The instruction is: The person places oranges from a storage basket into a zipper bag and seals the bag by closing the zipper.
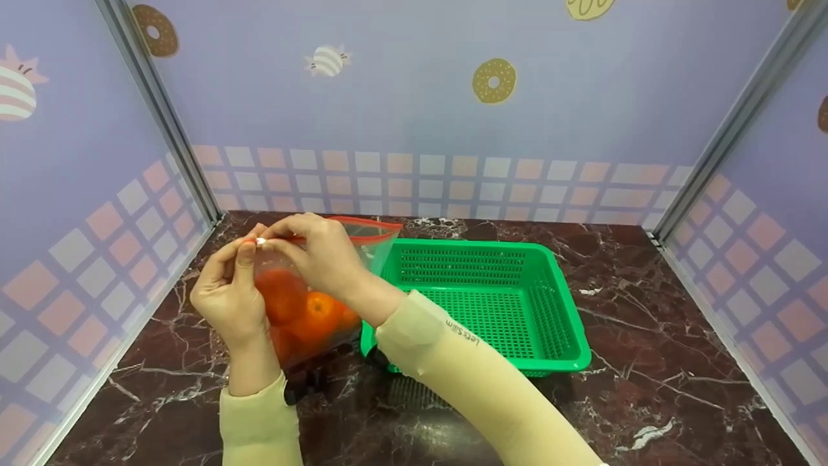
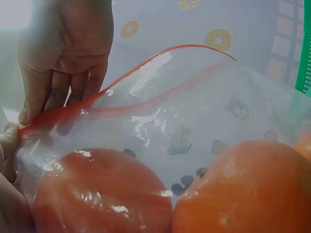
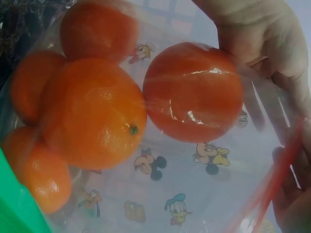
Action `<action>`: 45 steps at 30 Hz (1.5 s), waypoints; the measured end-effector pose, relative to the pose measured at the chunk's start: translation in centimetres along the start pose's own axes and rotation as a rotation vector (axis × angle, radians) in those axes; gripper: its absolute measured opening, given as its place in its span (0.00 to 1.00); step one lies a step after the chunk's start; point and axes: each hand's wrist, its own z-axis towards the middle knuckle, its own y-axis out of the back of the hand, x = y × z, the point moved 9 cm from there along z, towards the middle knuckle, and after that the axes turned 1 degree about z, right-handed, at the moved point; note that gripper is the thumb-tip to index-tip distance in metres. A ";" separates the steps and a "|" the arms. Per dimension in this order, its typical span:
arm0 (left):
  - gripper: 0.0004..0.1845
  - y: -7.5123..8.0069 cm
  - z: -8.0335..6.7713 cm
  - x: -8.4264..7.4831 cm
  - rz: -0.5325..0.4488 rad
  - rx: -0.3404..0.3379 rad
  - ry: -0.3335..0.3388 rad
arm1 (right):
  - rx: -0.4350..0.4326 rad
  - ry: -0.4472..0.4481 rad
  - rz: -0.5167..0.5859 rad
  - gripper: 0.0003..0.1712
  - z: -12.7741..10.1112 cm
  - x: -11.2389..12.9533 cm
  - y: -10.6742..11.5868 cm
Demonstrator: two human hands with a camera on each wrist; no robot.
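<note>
A clear zip bag [image 1: 380, 251] with a red top edge stands left of the green basket. Oranges [image 3: 95, 114] and redder round fruit [image 3: 192, 92] fill its lower part; cartoon figures are printed on the plastic. My left hand [image 1: 229, 301] pinches the bag's upper left corner between thumb and finger. Close beside it, my right hand [image 1: 326, 255] pinches a small white slider [image 1: 261, 241] on the red edge. The red rim gapes to the right of the hands. In the left wrist view, the right hand [image 2: 65, 53] reaches down to the red zip.
A green plastic basket [image 1: 572, 310] with perforated walls sits right of the bag, with nothing inside. Both stand on a dark red marbled tabletop [image 1: 647, 336]. Purple patterned panels [image 1: 414, 97] enclose the back and sides.
</note>
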 end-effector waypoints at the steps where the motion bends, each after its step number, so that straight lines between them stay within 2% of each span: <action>1: 0.13 0.0 0.0 0.0 -0.002 -0.003 0.000 | 0.002 0.001 -0.007 0.11 0.0 0.0 0.0; 6: 0.14 0.6 0.2 0.0 -0.029 -0.024 -0.011 | 0.014 -0.010 -0.013 0.11 -0.3 -0.6 -0.1; 12: 0.12 1.5 0.6 0.0 -0.015 -0.065 -0.004 | 0.021 -0.046 0.015 0.12 -0.5 -2.3 -0.2; 20: 0.10 1.7 0.7 0.1 -0.022 -0.105 0.016 | 0.009 -0.047 -0.050 0.11 -0.6 -3.7 0.5; 37: 0.09 3.0 1.0 0.2 -0.057 -0.182 0.028 | 0.024 -0.117 -0.046 0.11 -1.2 -7.5 1.4; 45: 0.08 3.3 1.2 0.0 -0.057 -0.194 0.022 | 0.012 -0.156 -0.065 0.12 -1.5 -9.6 2.1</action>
